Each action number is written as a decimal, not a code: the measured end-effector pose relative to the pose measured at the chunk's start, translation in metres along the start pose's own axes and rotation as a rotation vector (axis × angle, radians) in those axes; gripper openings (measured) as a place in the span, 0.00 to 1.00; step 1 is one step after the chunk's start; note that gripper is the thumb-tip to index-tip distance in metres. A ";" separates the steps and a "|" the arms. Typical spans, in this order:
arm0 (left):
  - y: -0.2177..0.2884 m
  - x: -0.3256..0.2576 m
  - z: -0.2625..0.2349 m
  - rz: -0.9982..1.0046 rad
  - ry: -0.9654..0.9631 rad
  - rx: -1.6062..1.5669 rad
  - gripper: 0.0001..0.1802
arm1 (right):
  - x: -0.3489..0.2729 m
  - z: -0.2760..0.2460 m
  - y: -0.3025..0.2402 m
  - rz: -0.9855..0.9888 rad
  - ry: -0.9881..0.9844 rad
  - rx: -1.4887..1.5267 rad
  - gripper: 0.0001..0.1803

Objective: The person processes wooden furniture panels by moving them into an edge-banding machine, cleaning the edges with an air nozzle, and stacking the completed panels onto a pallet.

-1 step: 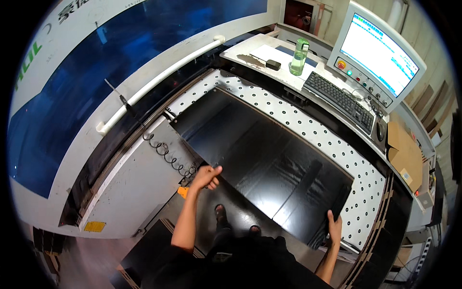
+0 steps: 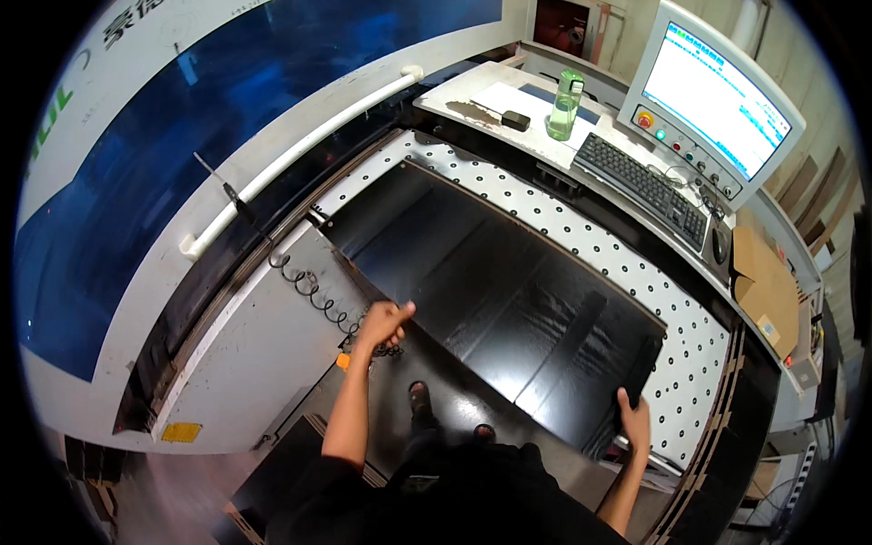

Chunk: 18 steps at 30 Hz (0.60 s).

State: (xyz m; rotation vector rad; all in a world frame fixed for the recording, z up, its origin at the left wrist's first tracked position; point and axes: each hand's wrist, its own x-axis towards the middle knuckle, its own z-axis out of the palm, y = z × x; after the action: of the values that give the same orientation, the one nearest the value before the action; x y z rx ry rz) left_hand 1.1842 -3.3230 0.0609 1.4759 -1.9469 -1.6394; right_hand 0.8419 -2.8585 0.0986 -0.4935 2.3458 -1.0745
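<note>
Both hands gripping large black sheet point(image 2: 509, 300) lying across dotted white table point(image 2: 581, 227): left hand point(image 2: 381, 324) fingers closed on near-left edge, right hand point(image 2: 634, 420) clasping near-right corner; green bottle point(image 2: 564, 93), keyboard point(image 2: 640, 182), monitor point(image 2: 718, 91) well beyond; unchanged from before.

Both arms outstretched and spread wide, left hand point(image 2: 383, 324) and right hand point(image 2: 634, 421) with fingers curled closed.

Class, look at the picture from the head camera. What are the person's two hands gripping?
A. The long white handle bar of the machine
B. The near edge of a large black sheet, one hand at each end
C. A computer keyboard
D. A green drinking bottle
B: the left hand and the right hand each clasp the near edge of the large black sheet, which lies over the white dotted table.
</note>
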 end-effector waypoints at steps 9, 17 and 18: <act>0.010 0.110 -0.052 0.293 0.458 0.533 0.59 | 0.029 0.095 -0.074 -0.106 0.087 -0.604 0.48; 0.010 0.171 -0.049 0.276 0.331 0.517 0.69 | 0.042 0.187 -0.073 -0.257 0.161 -0.409 0.51; 0.011 0.177 -0.049 0.277 0.342 0.514 0.70 | 0.048 0.189 -0.079 -0.255 0.160 -0.411 0.51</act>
State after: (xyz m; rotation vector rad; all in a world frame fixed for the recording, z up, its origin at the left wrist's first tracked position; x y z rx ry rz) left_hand 1.1258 -3.4910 0.0129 1.4325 -2.3278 -0.7443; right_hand 0.9227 -3.0437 0.0401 -0.9073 2.7138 -0.7544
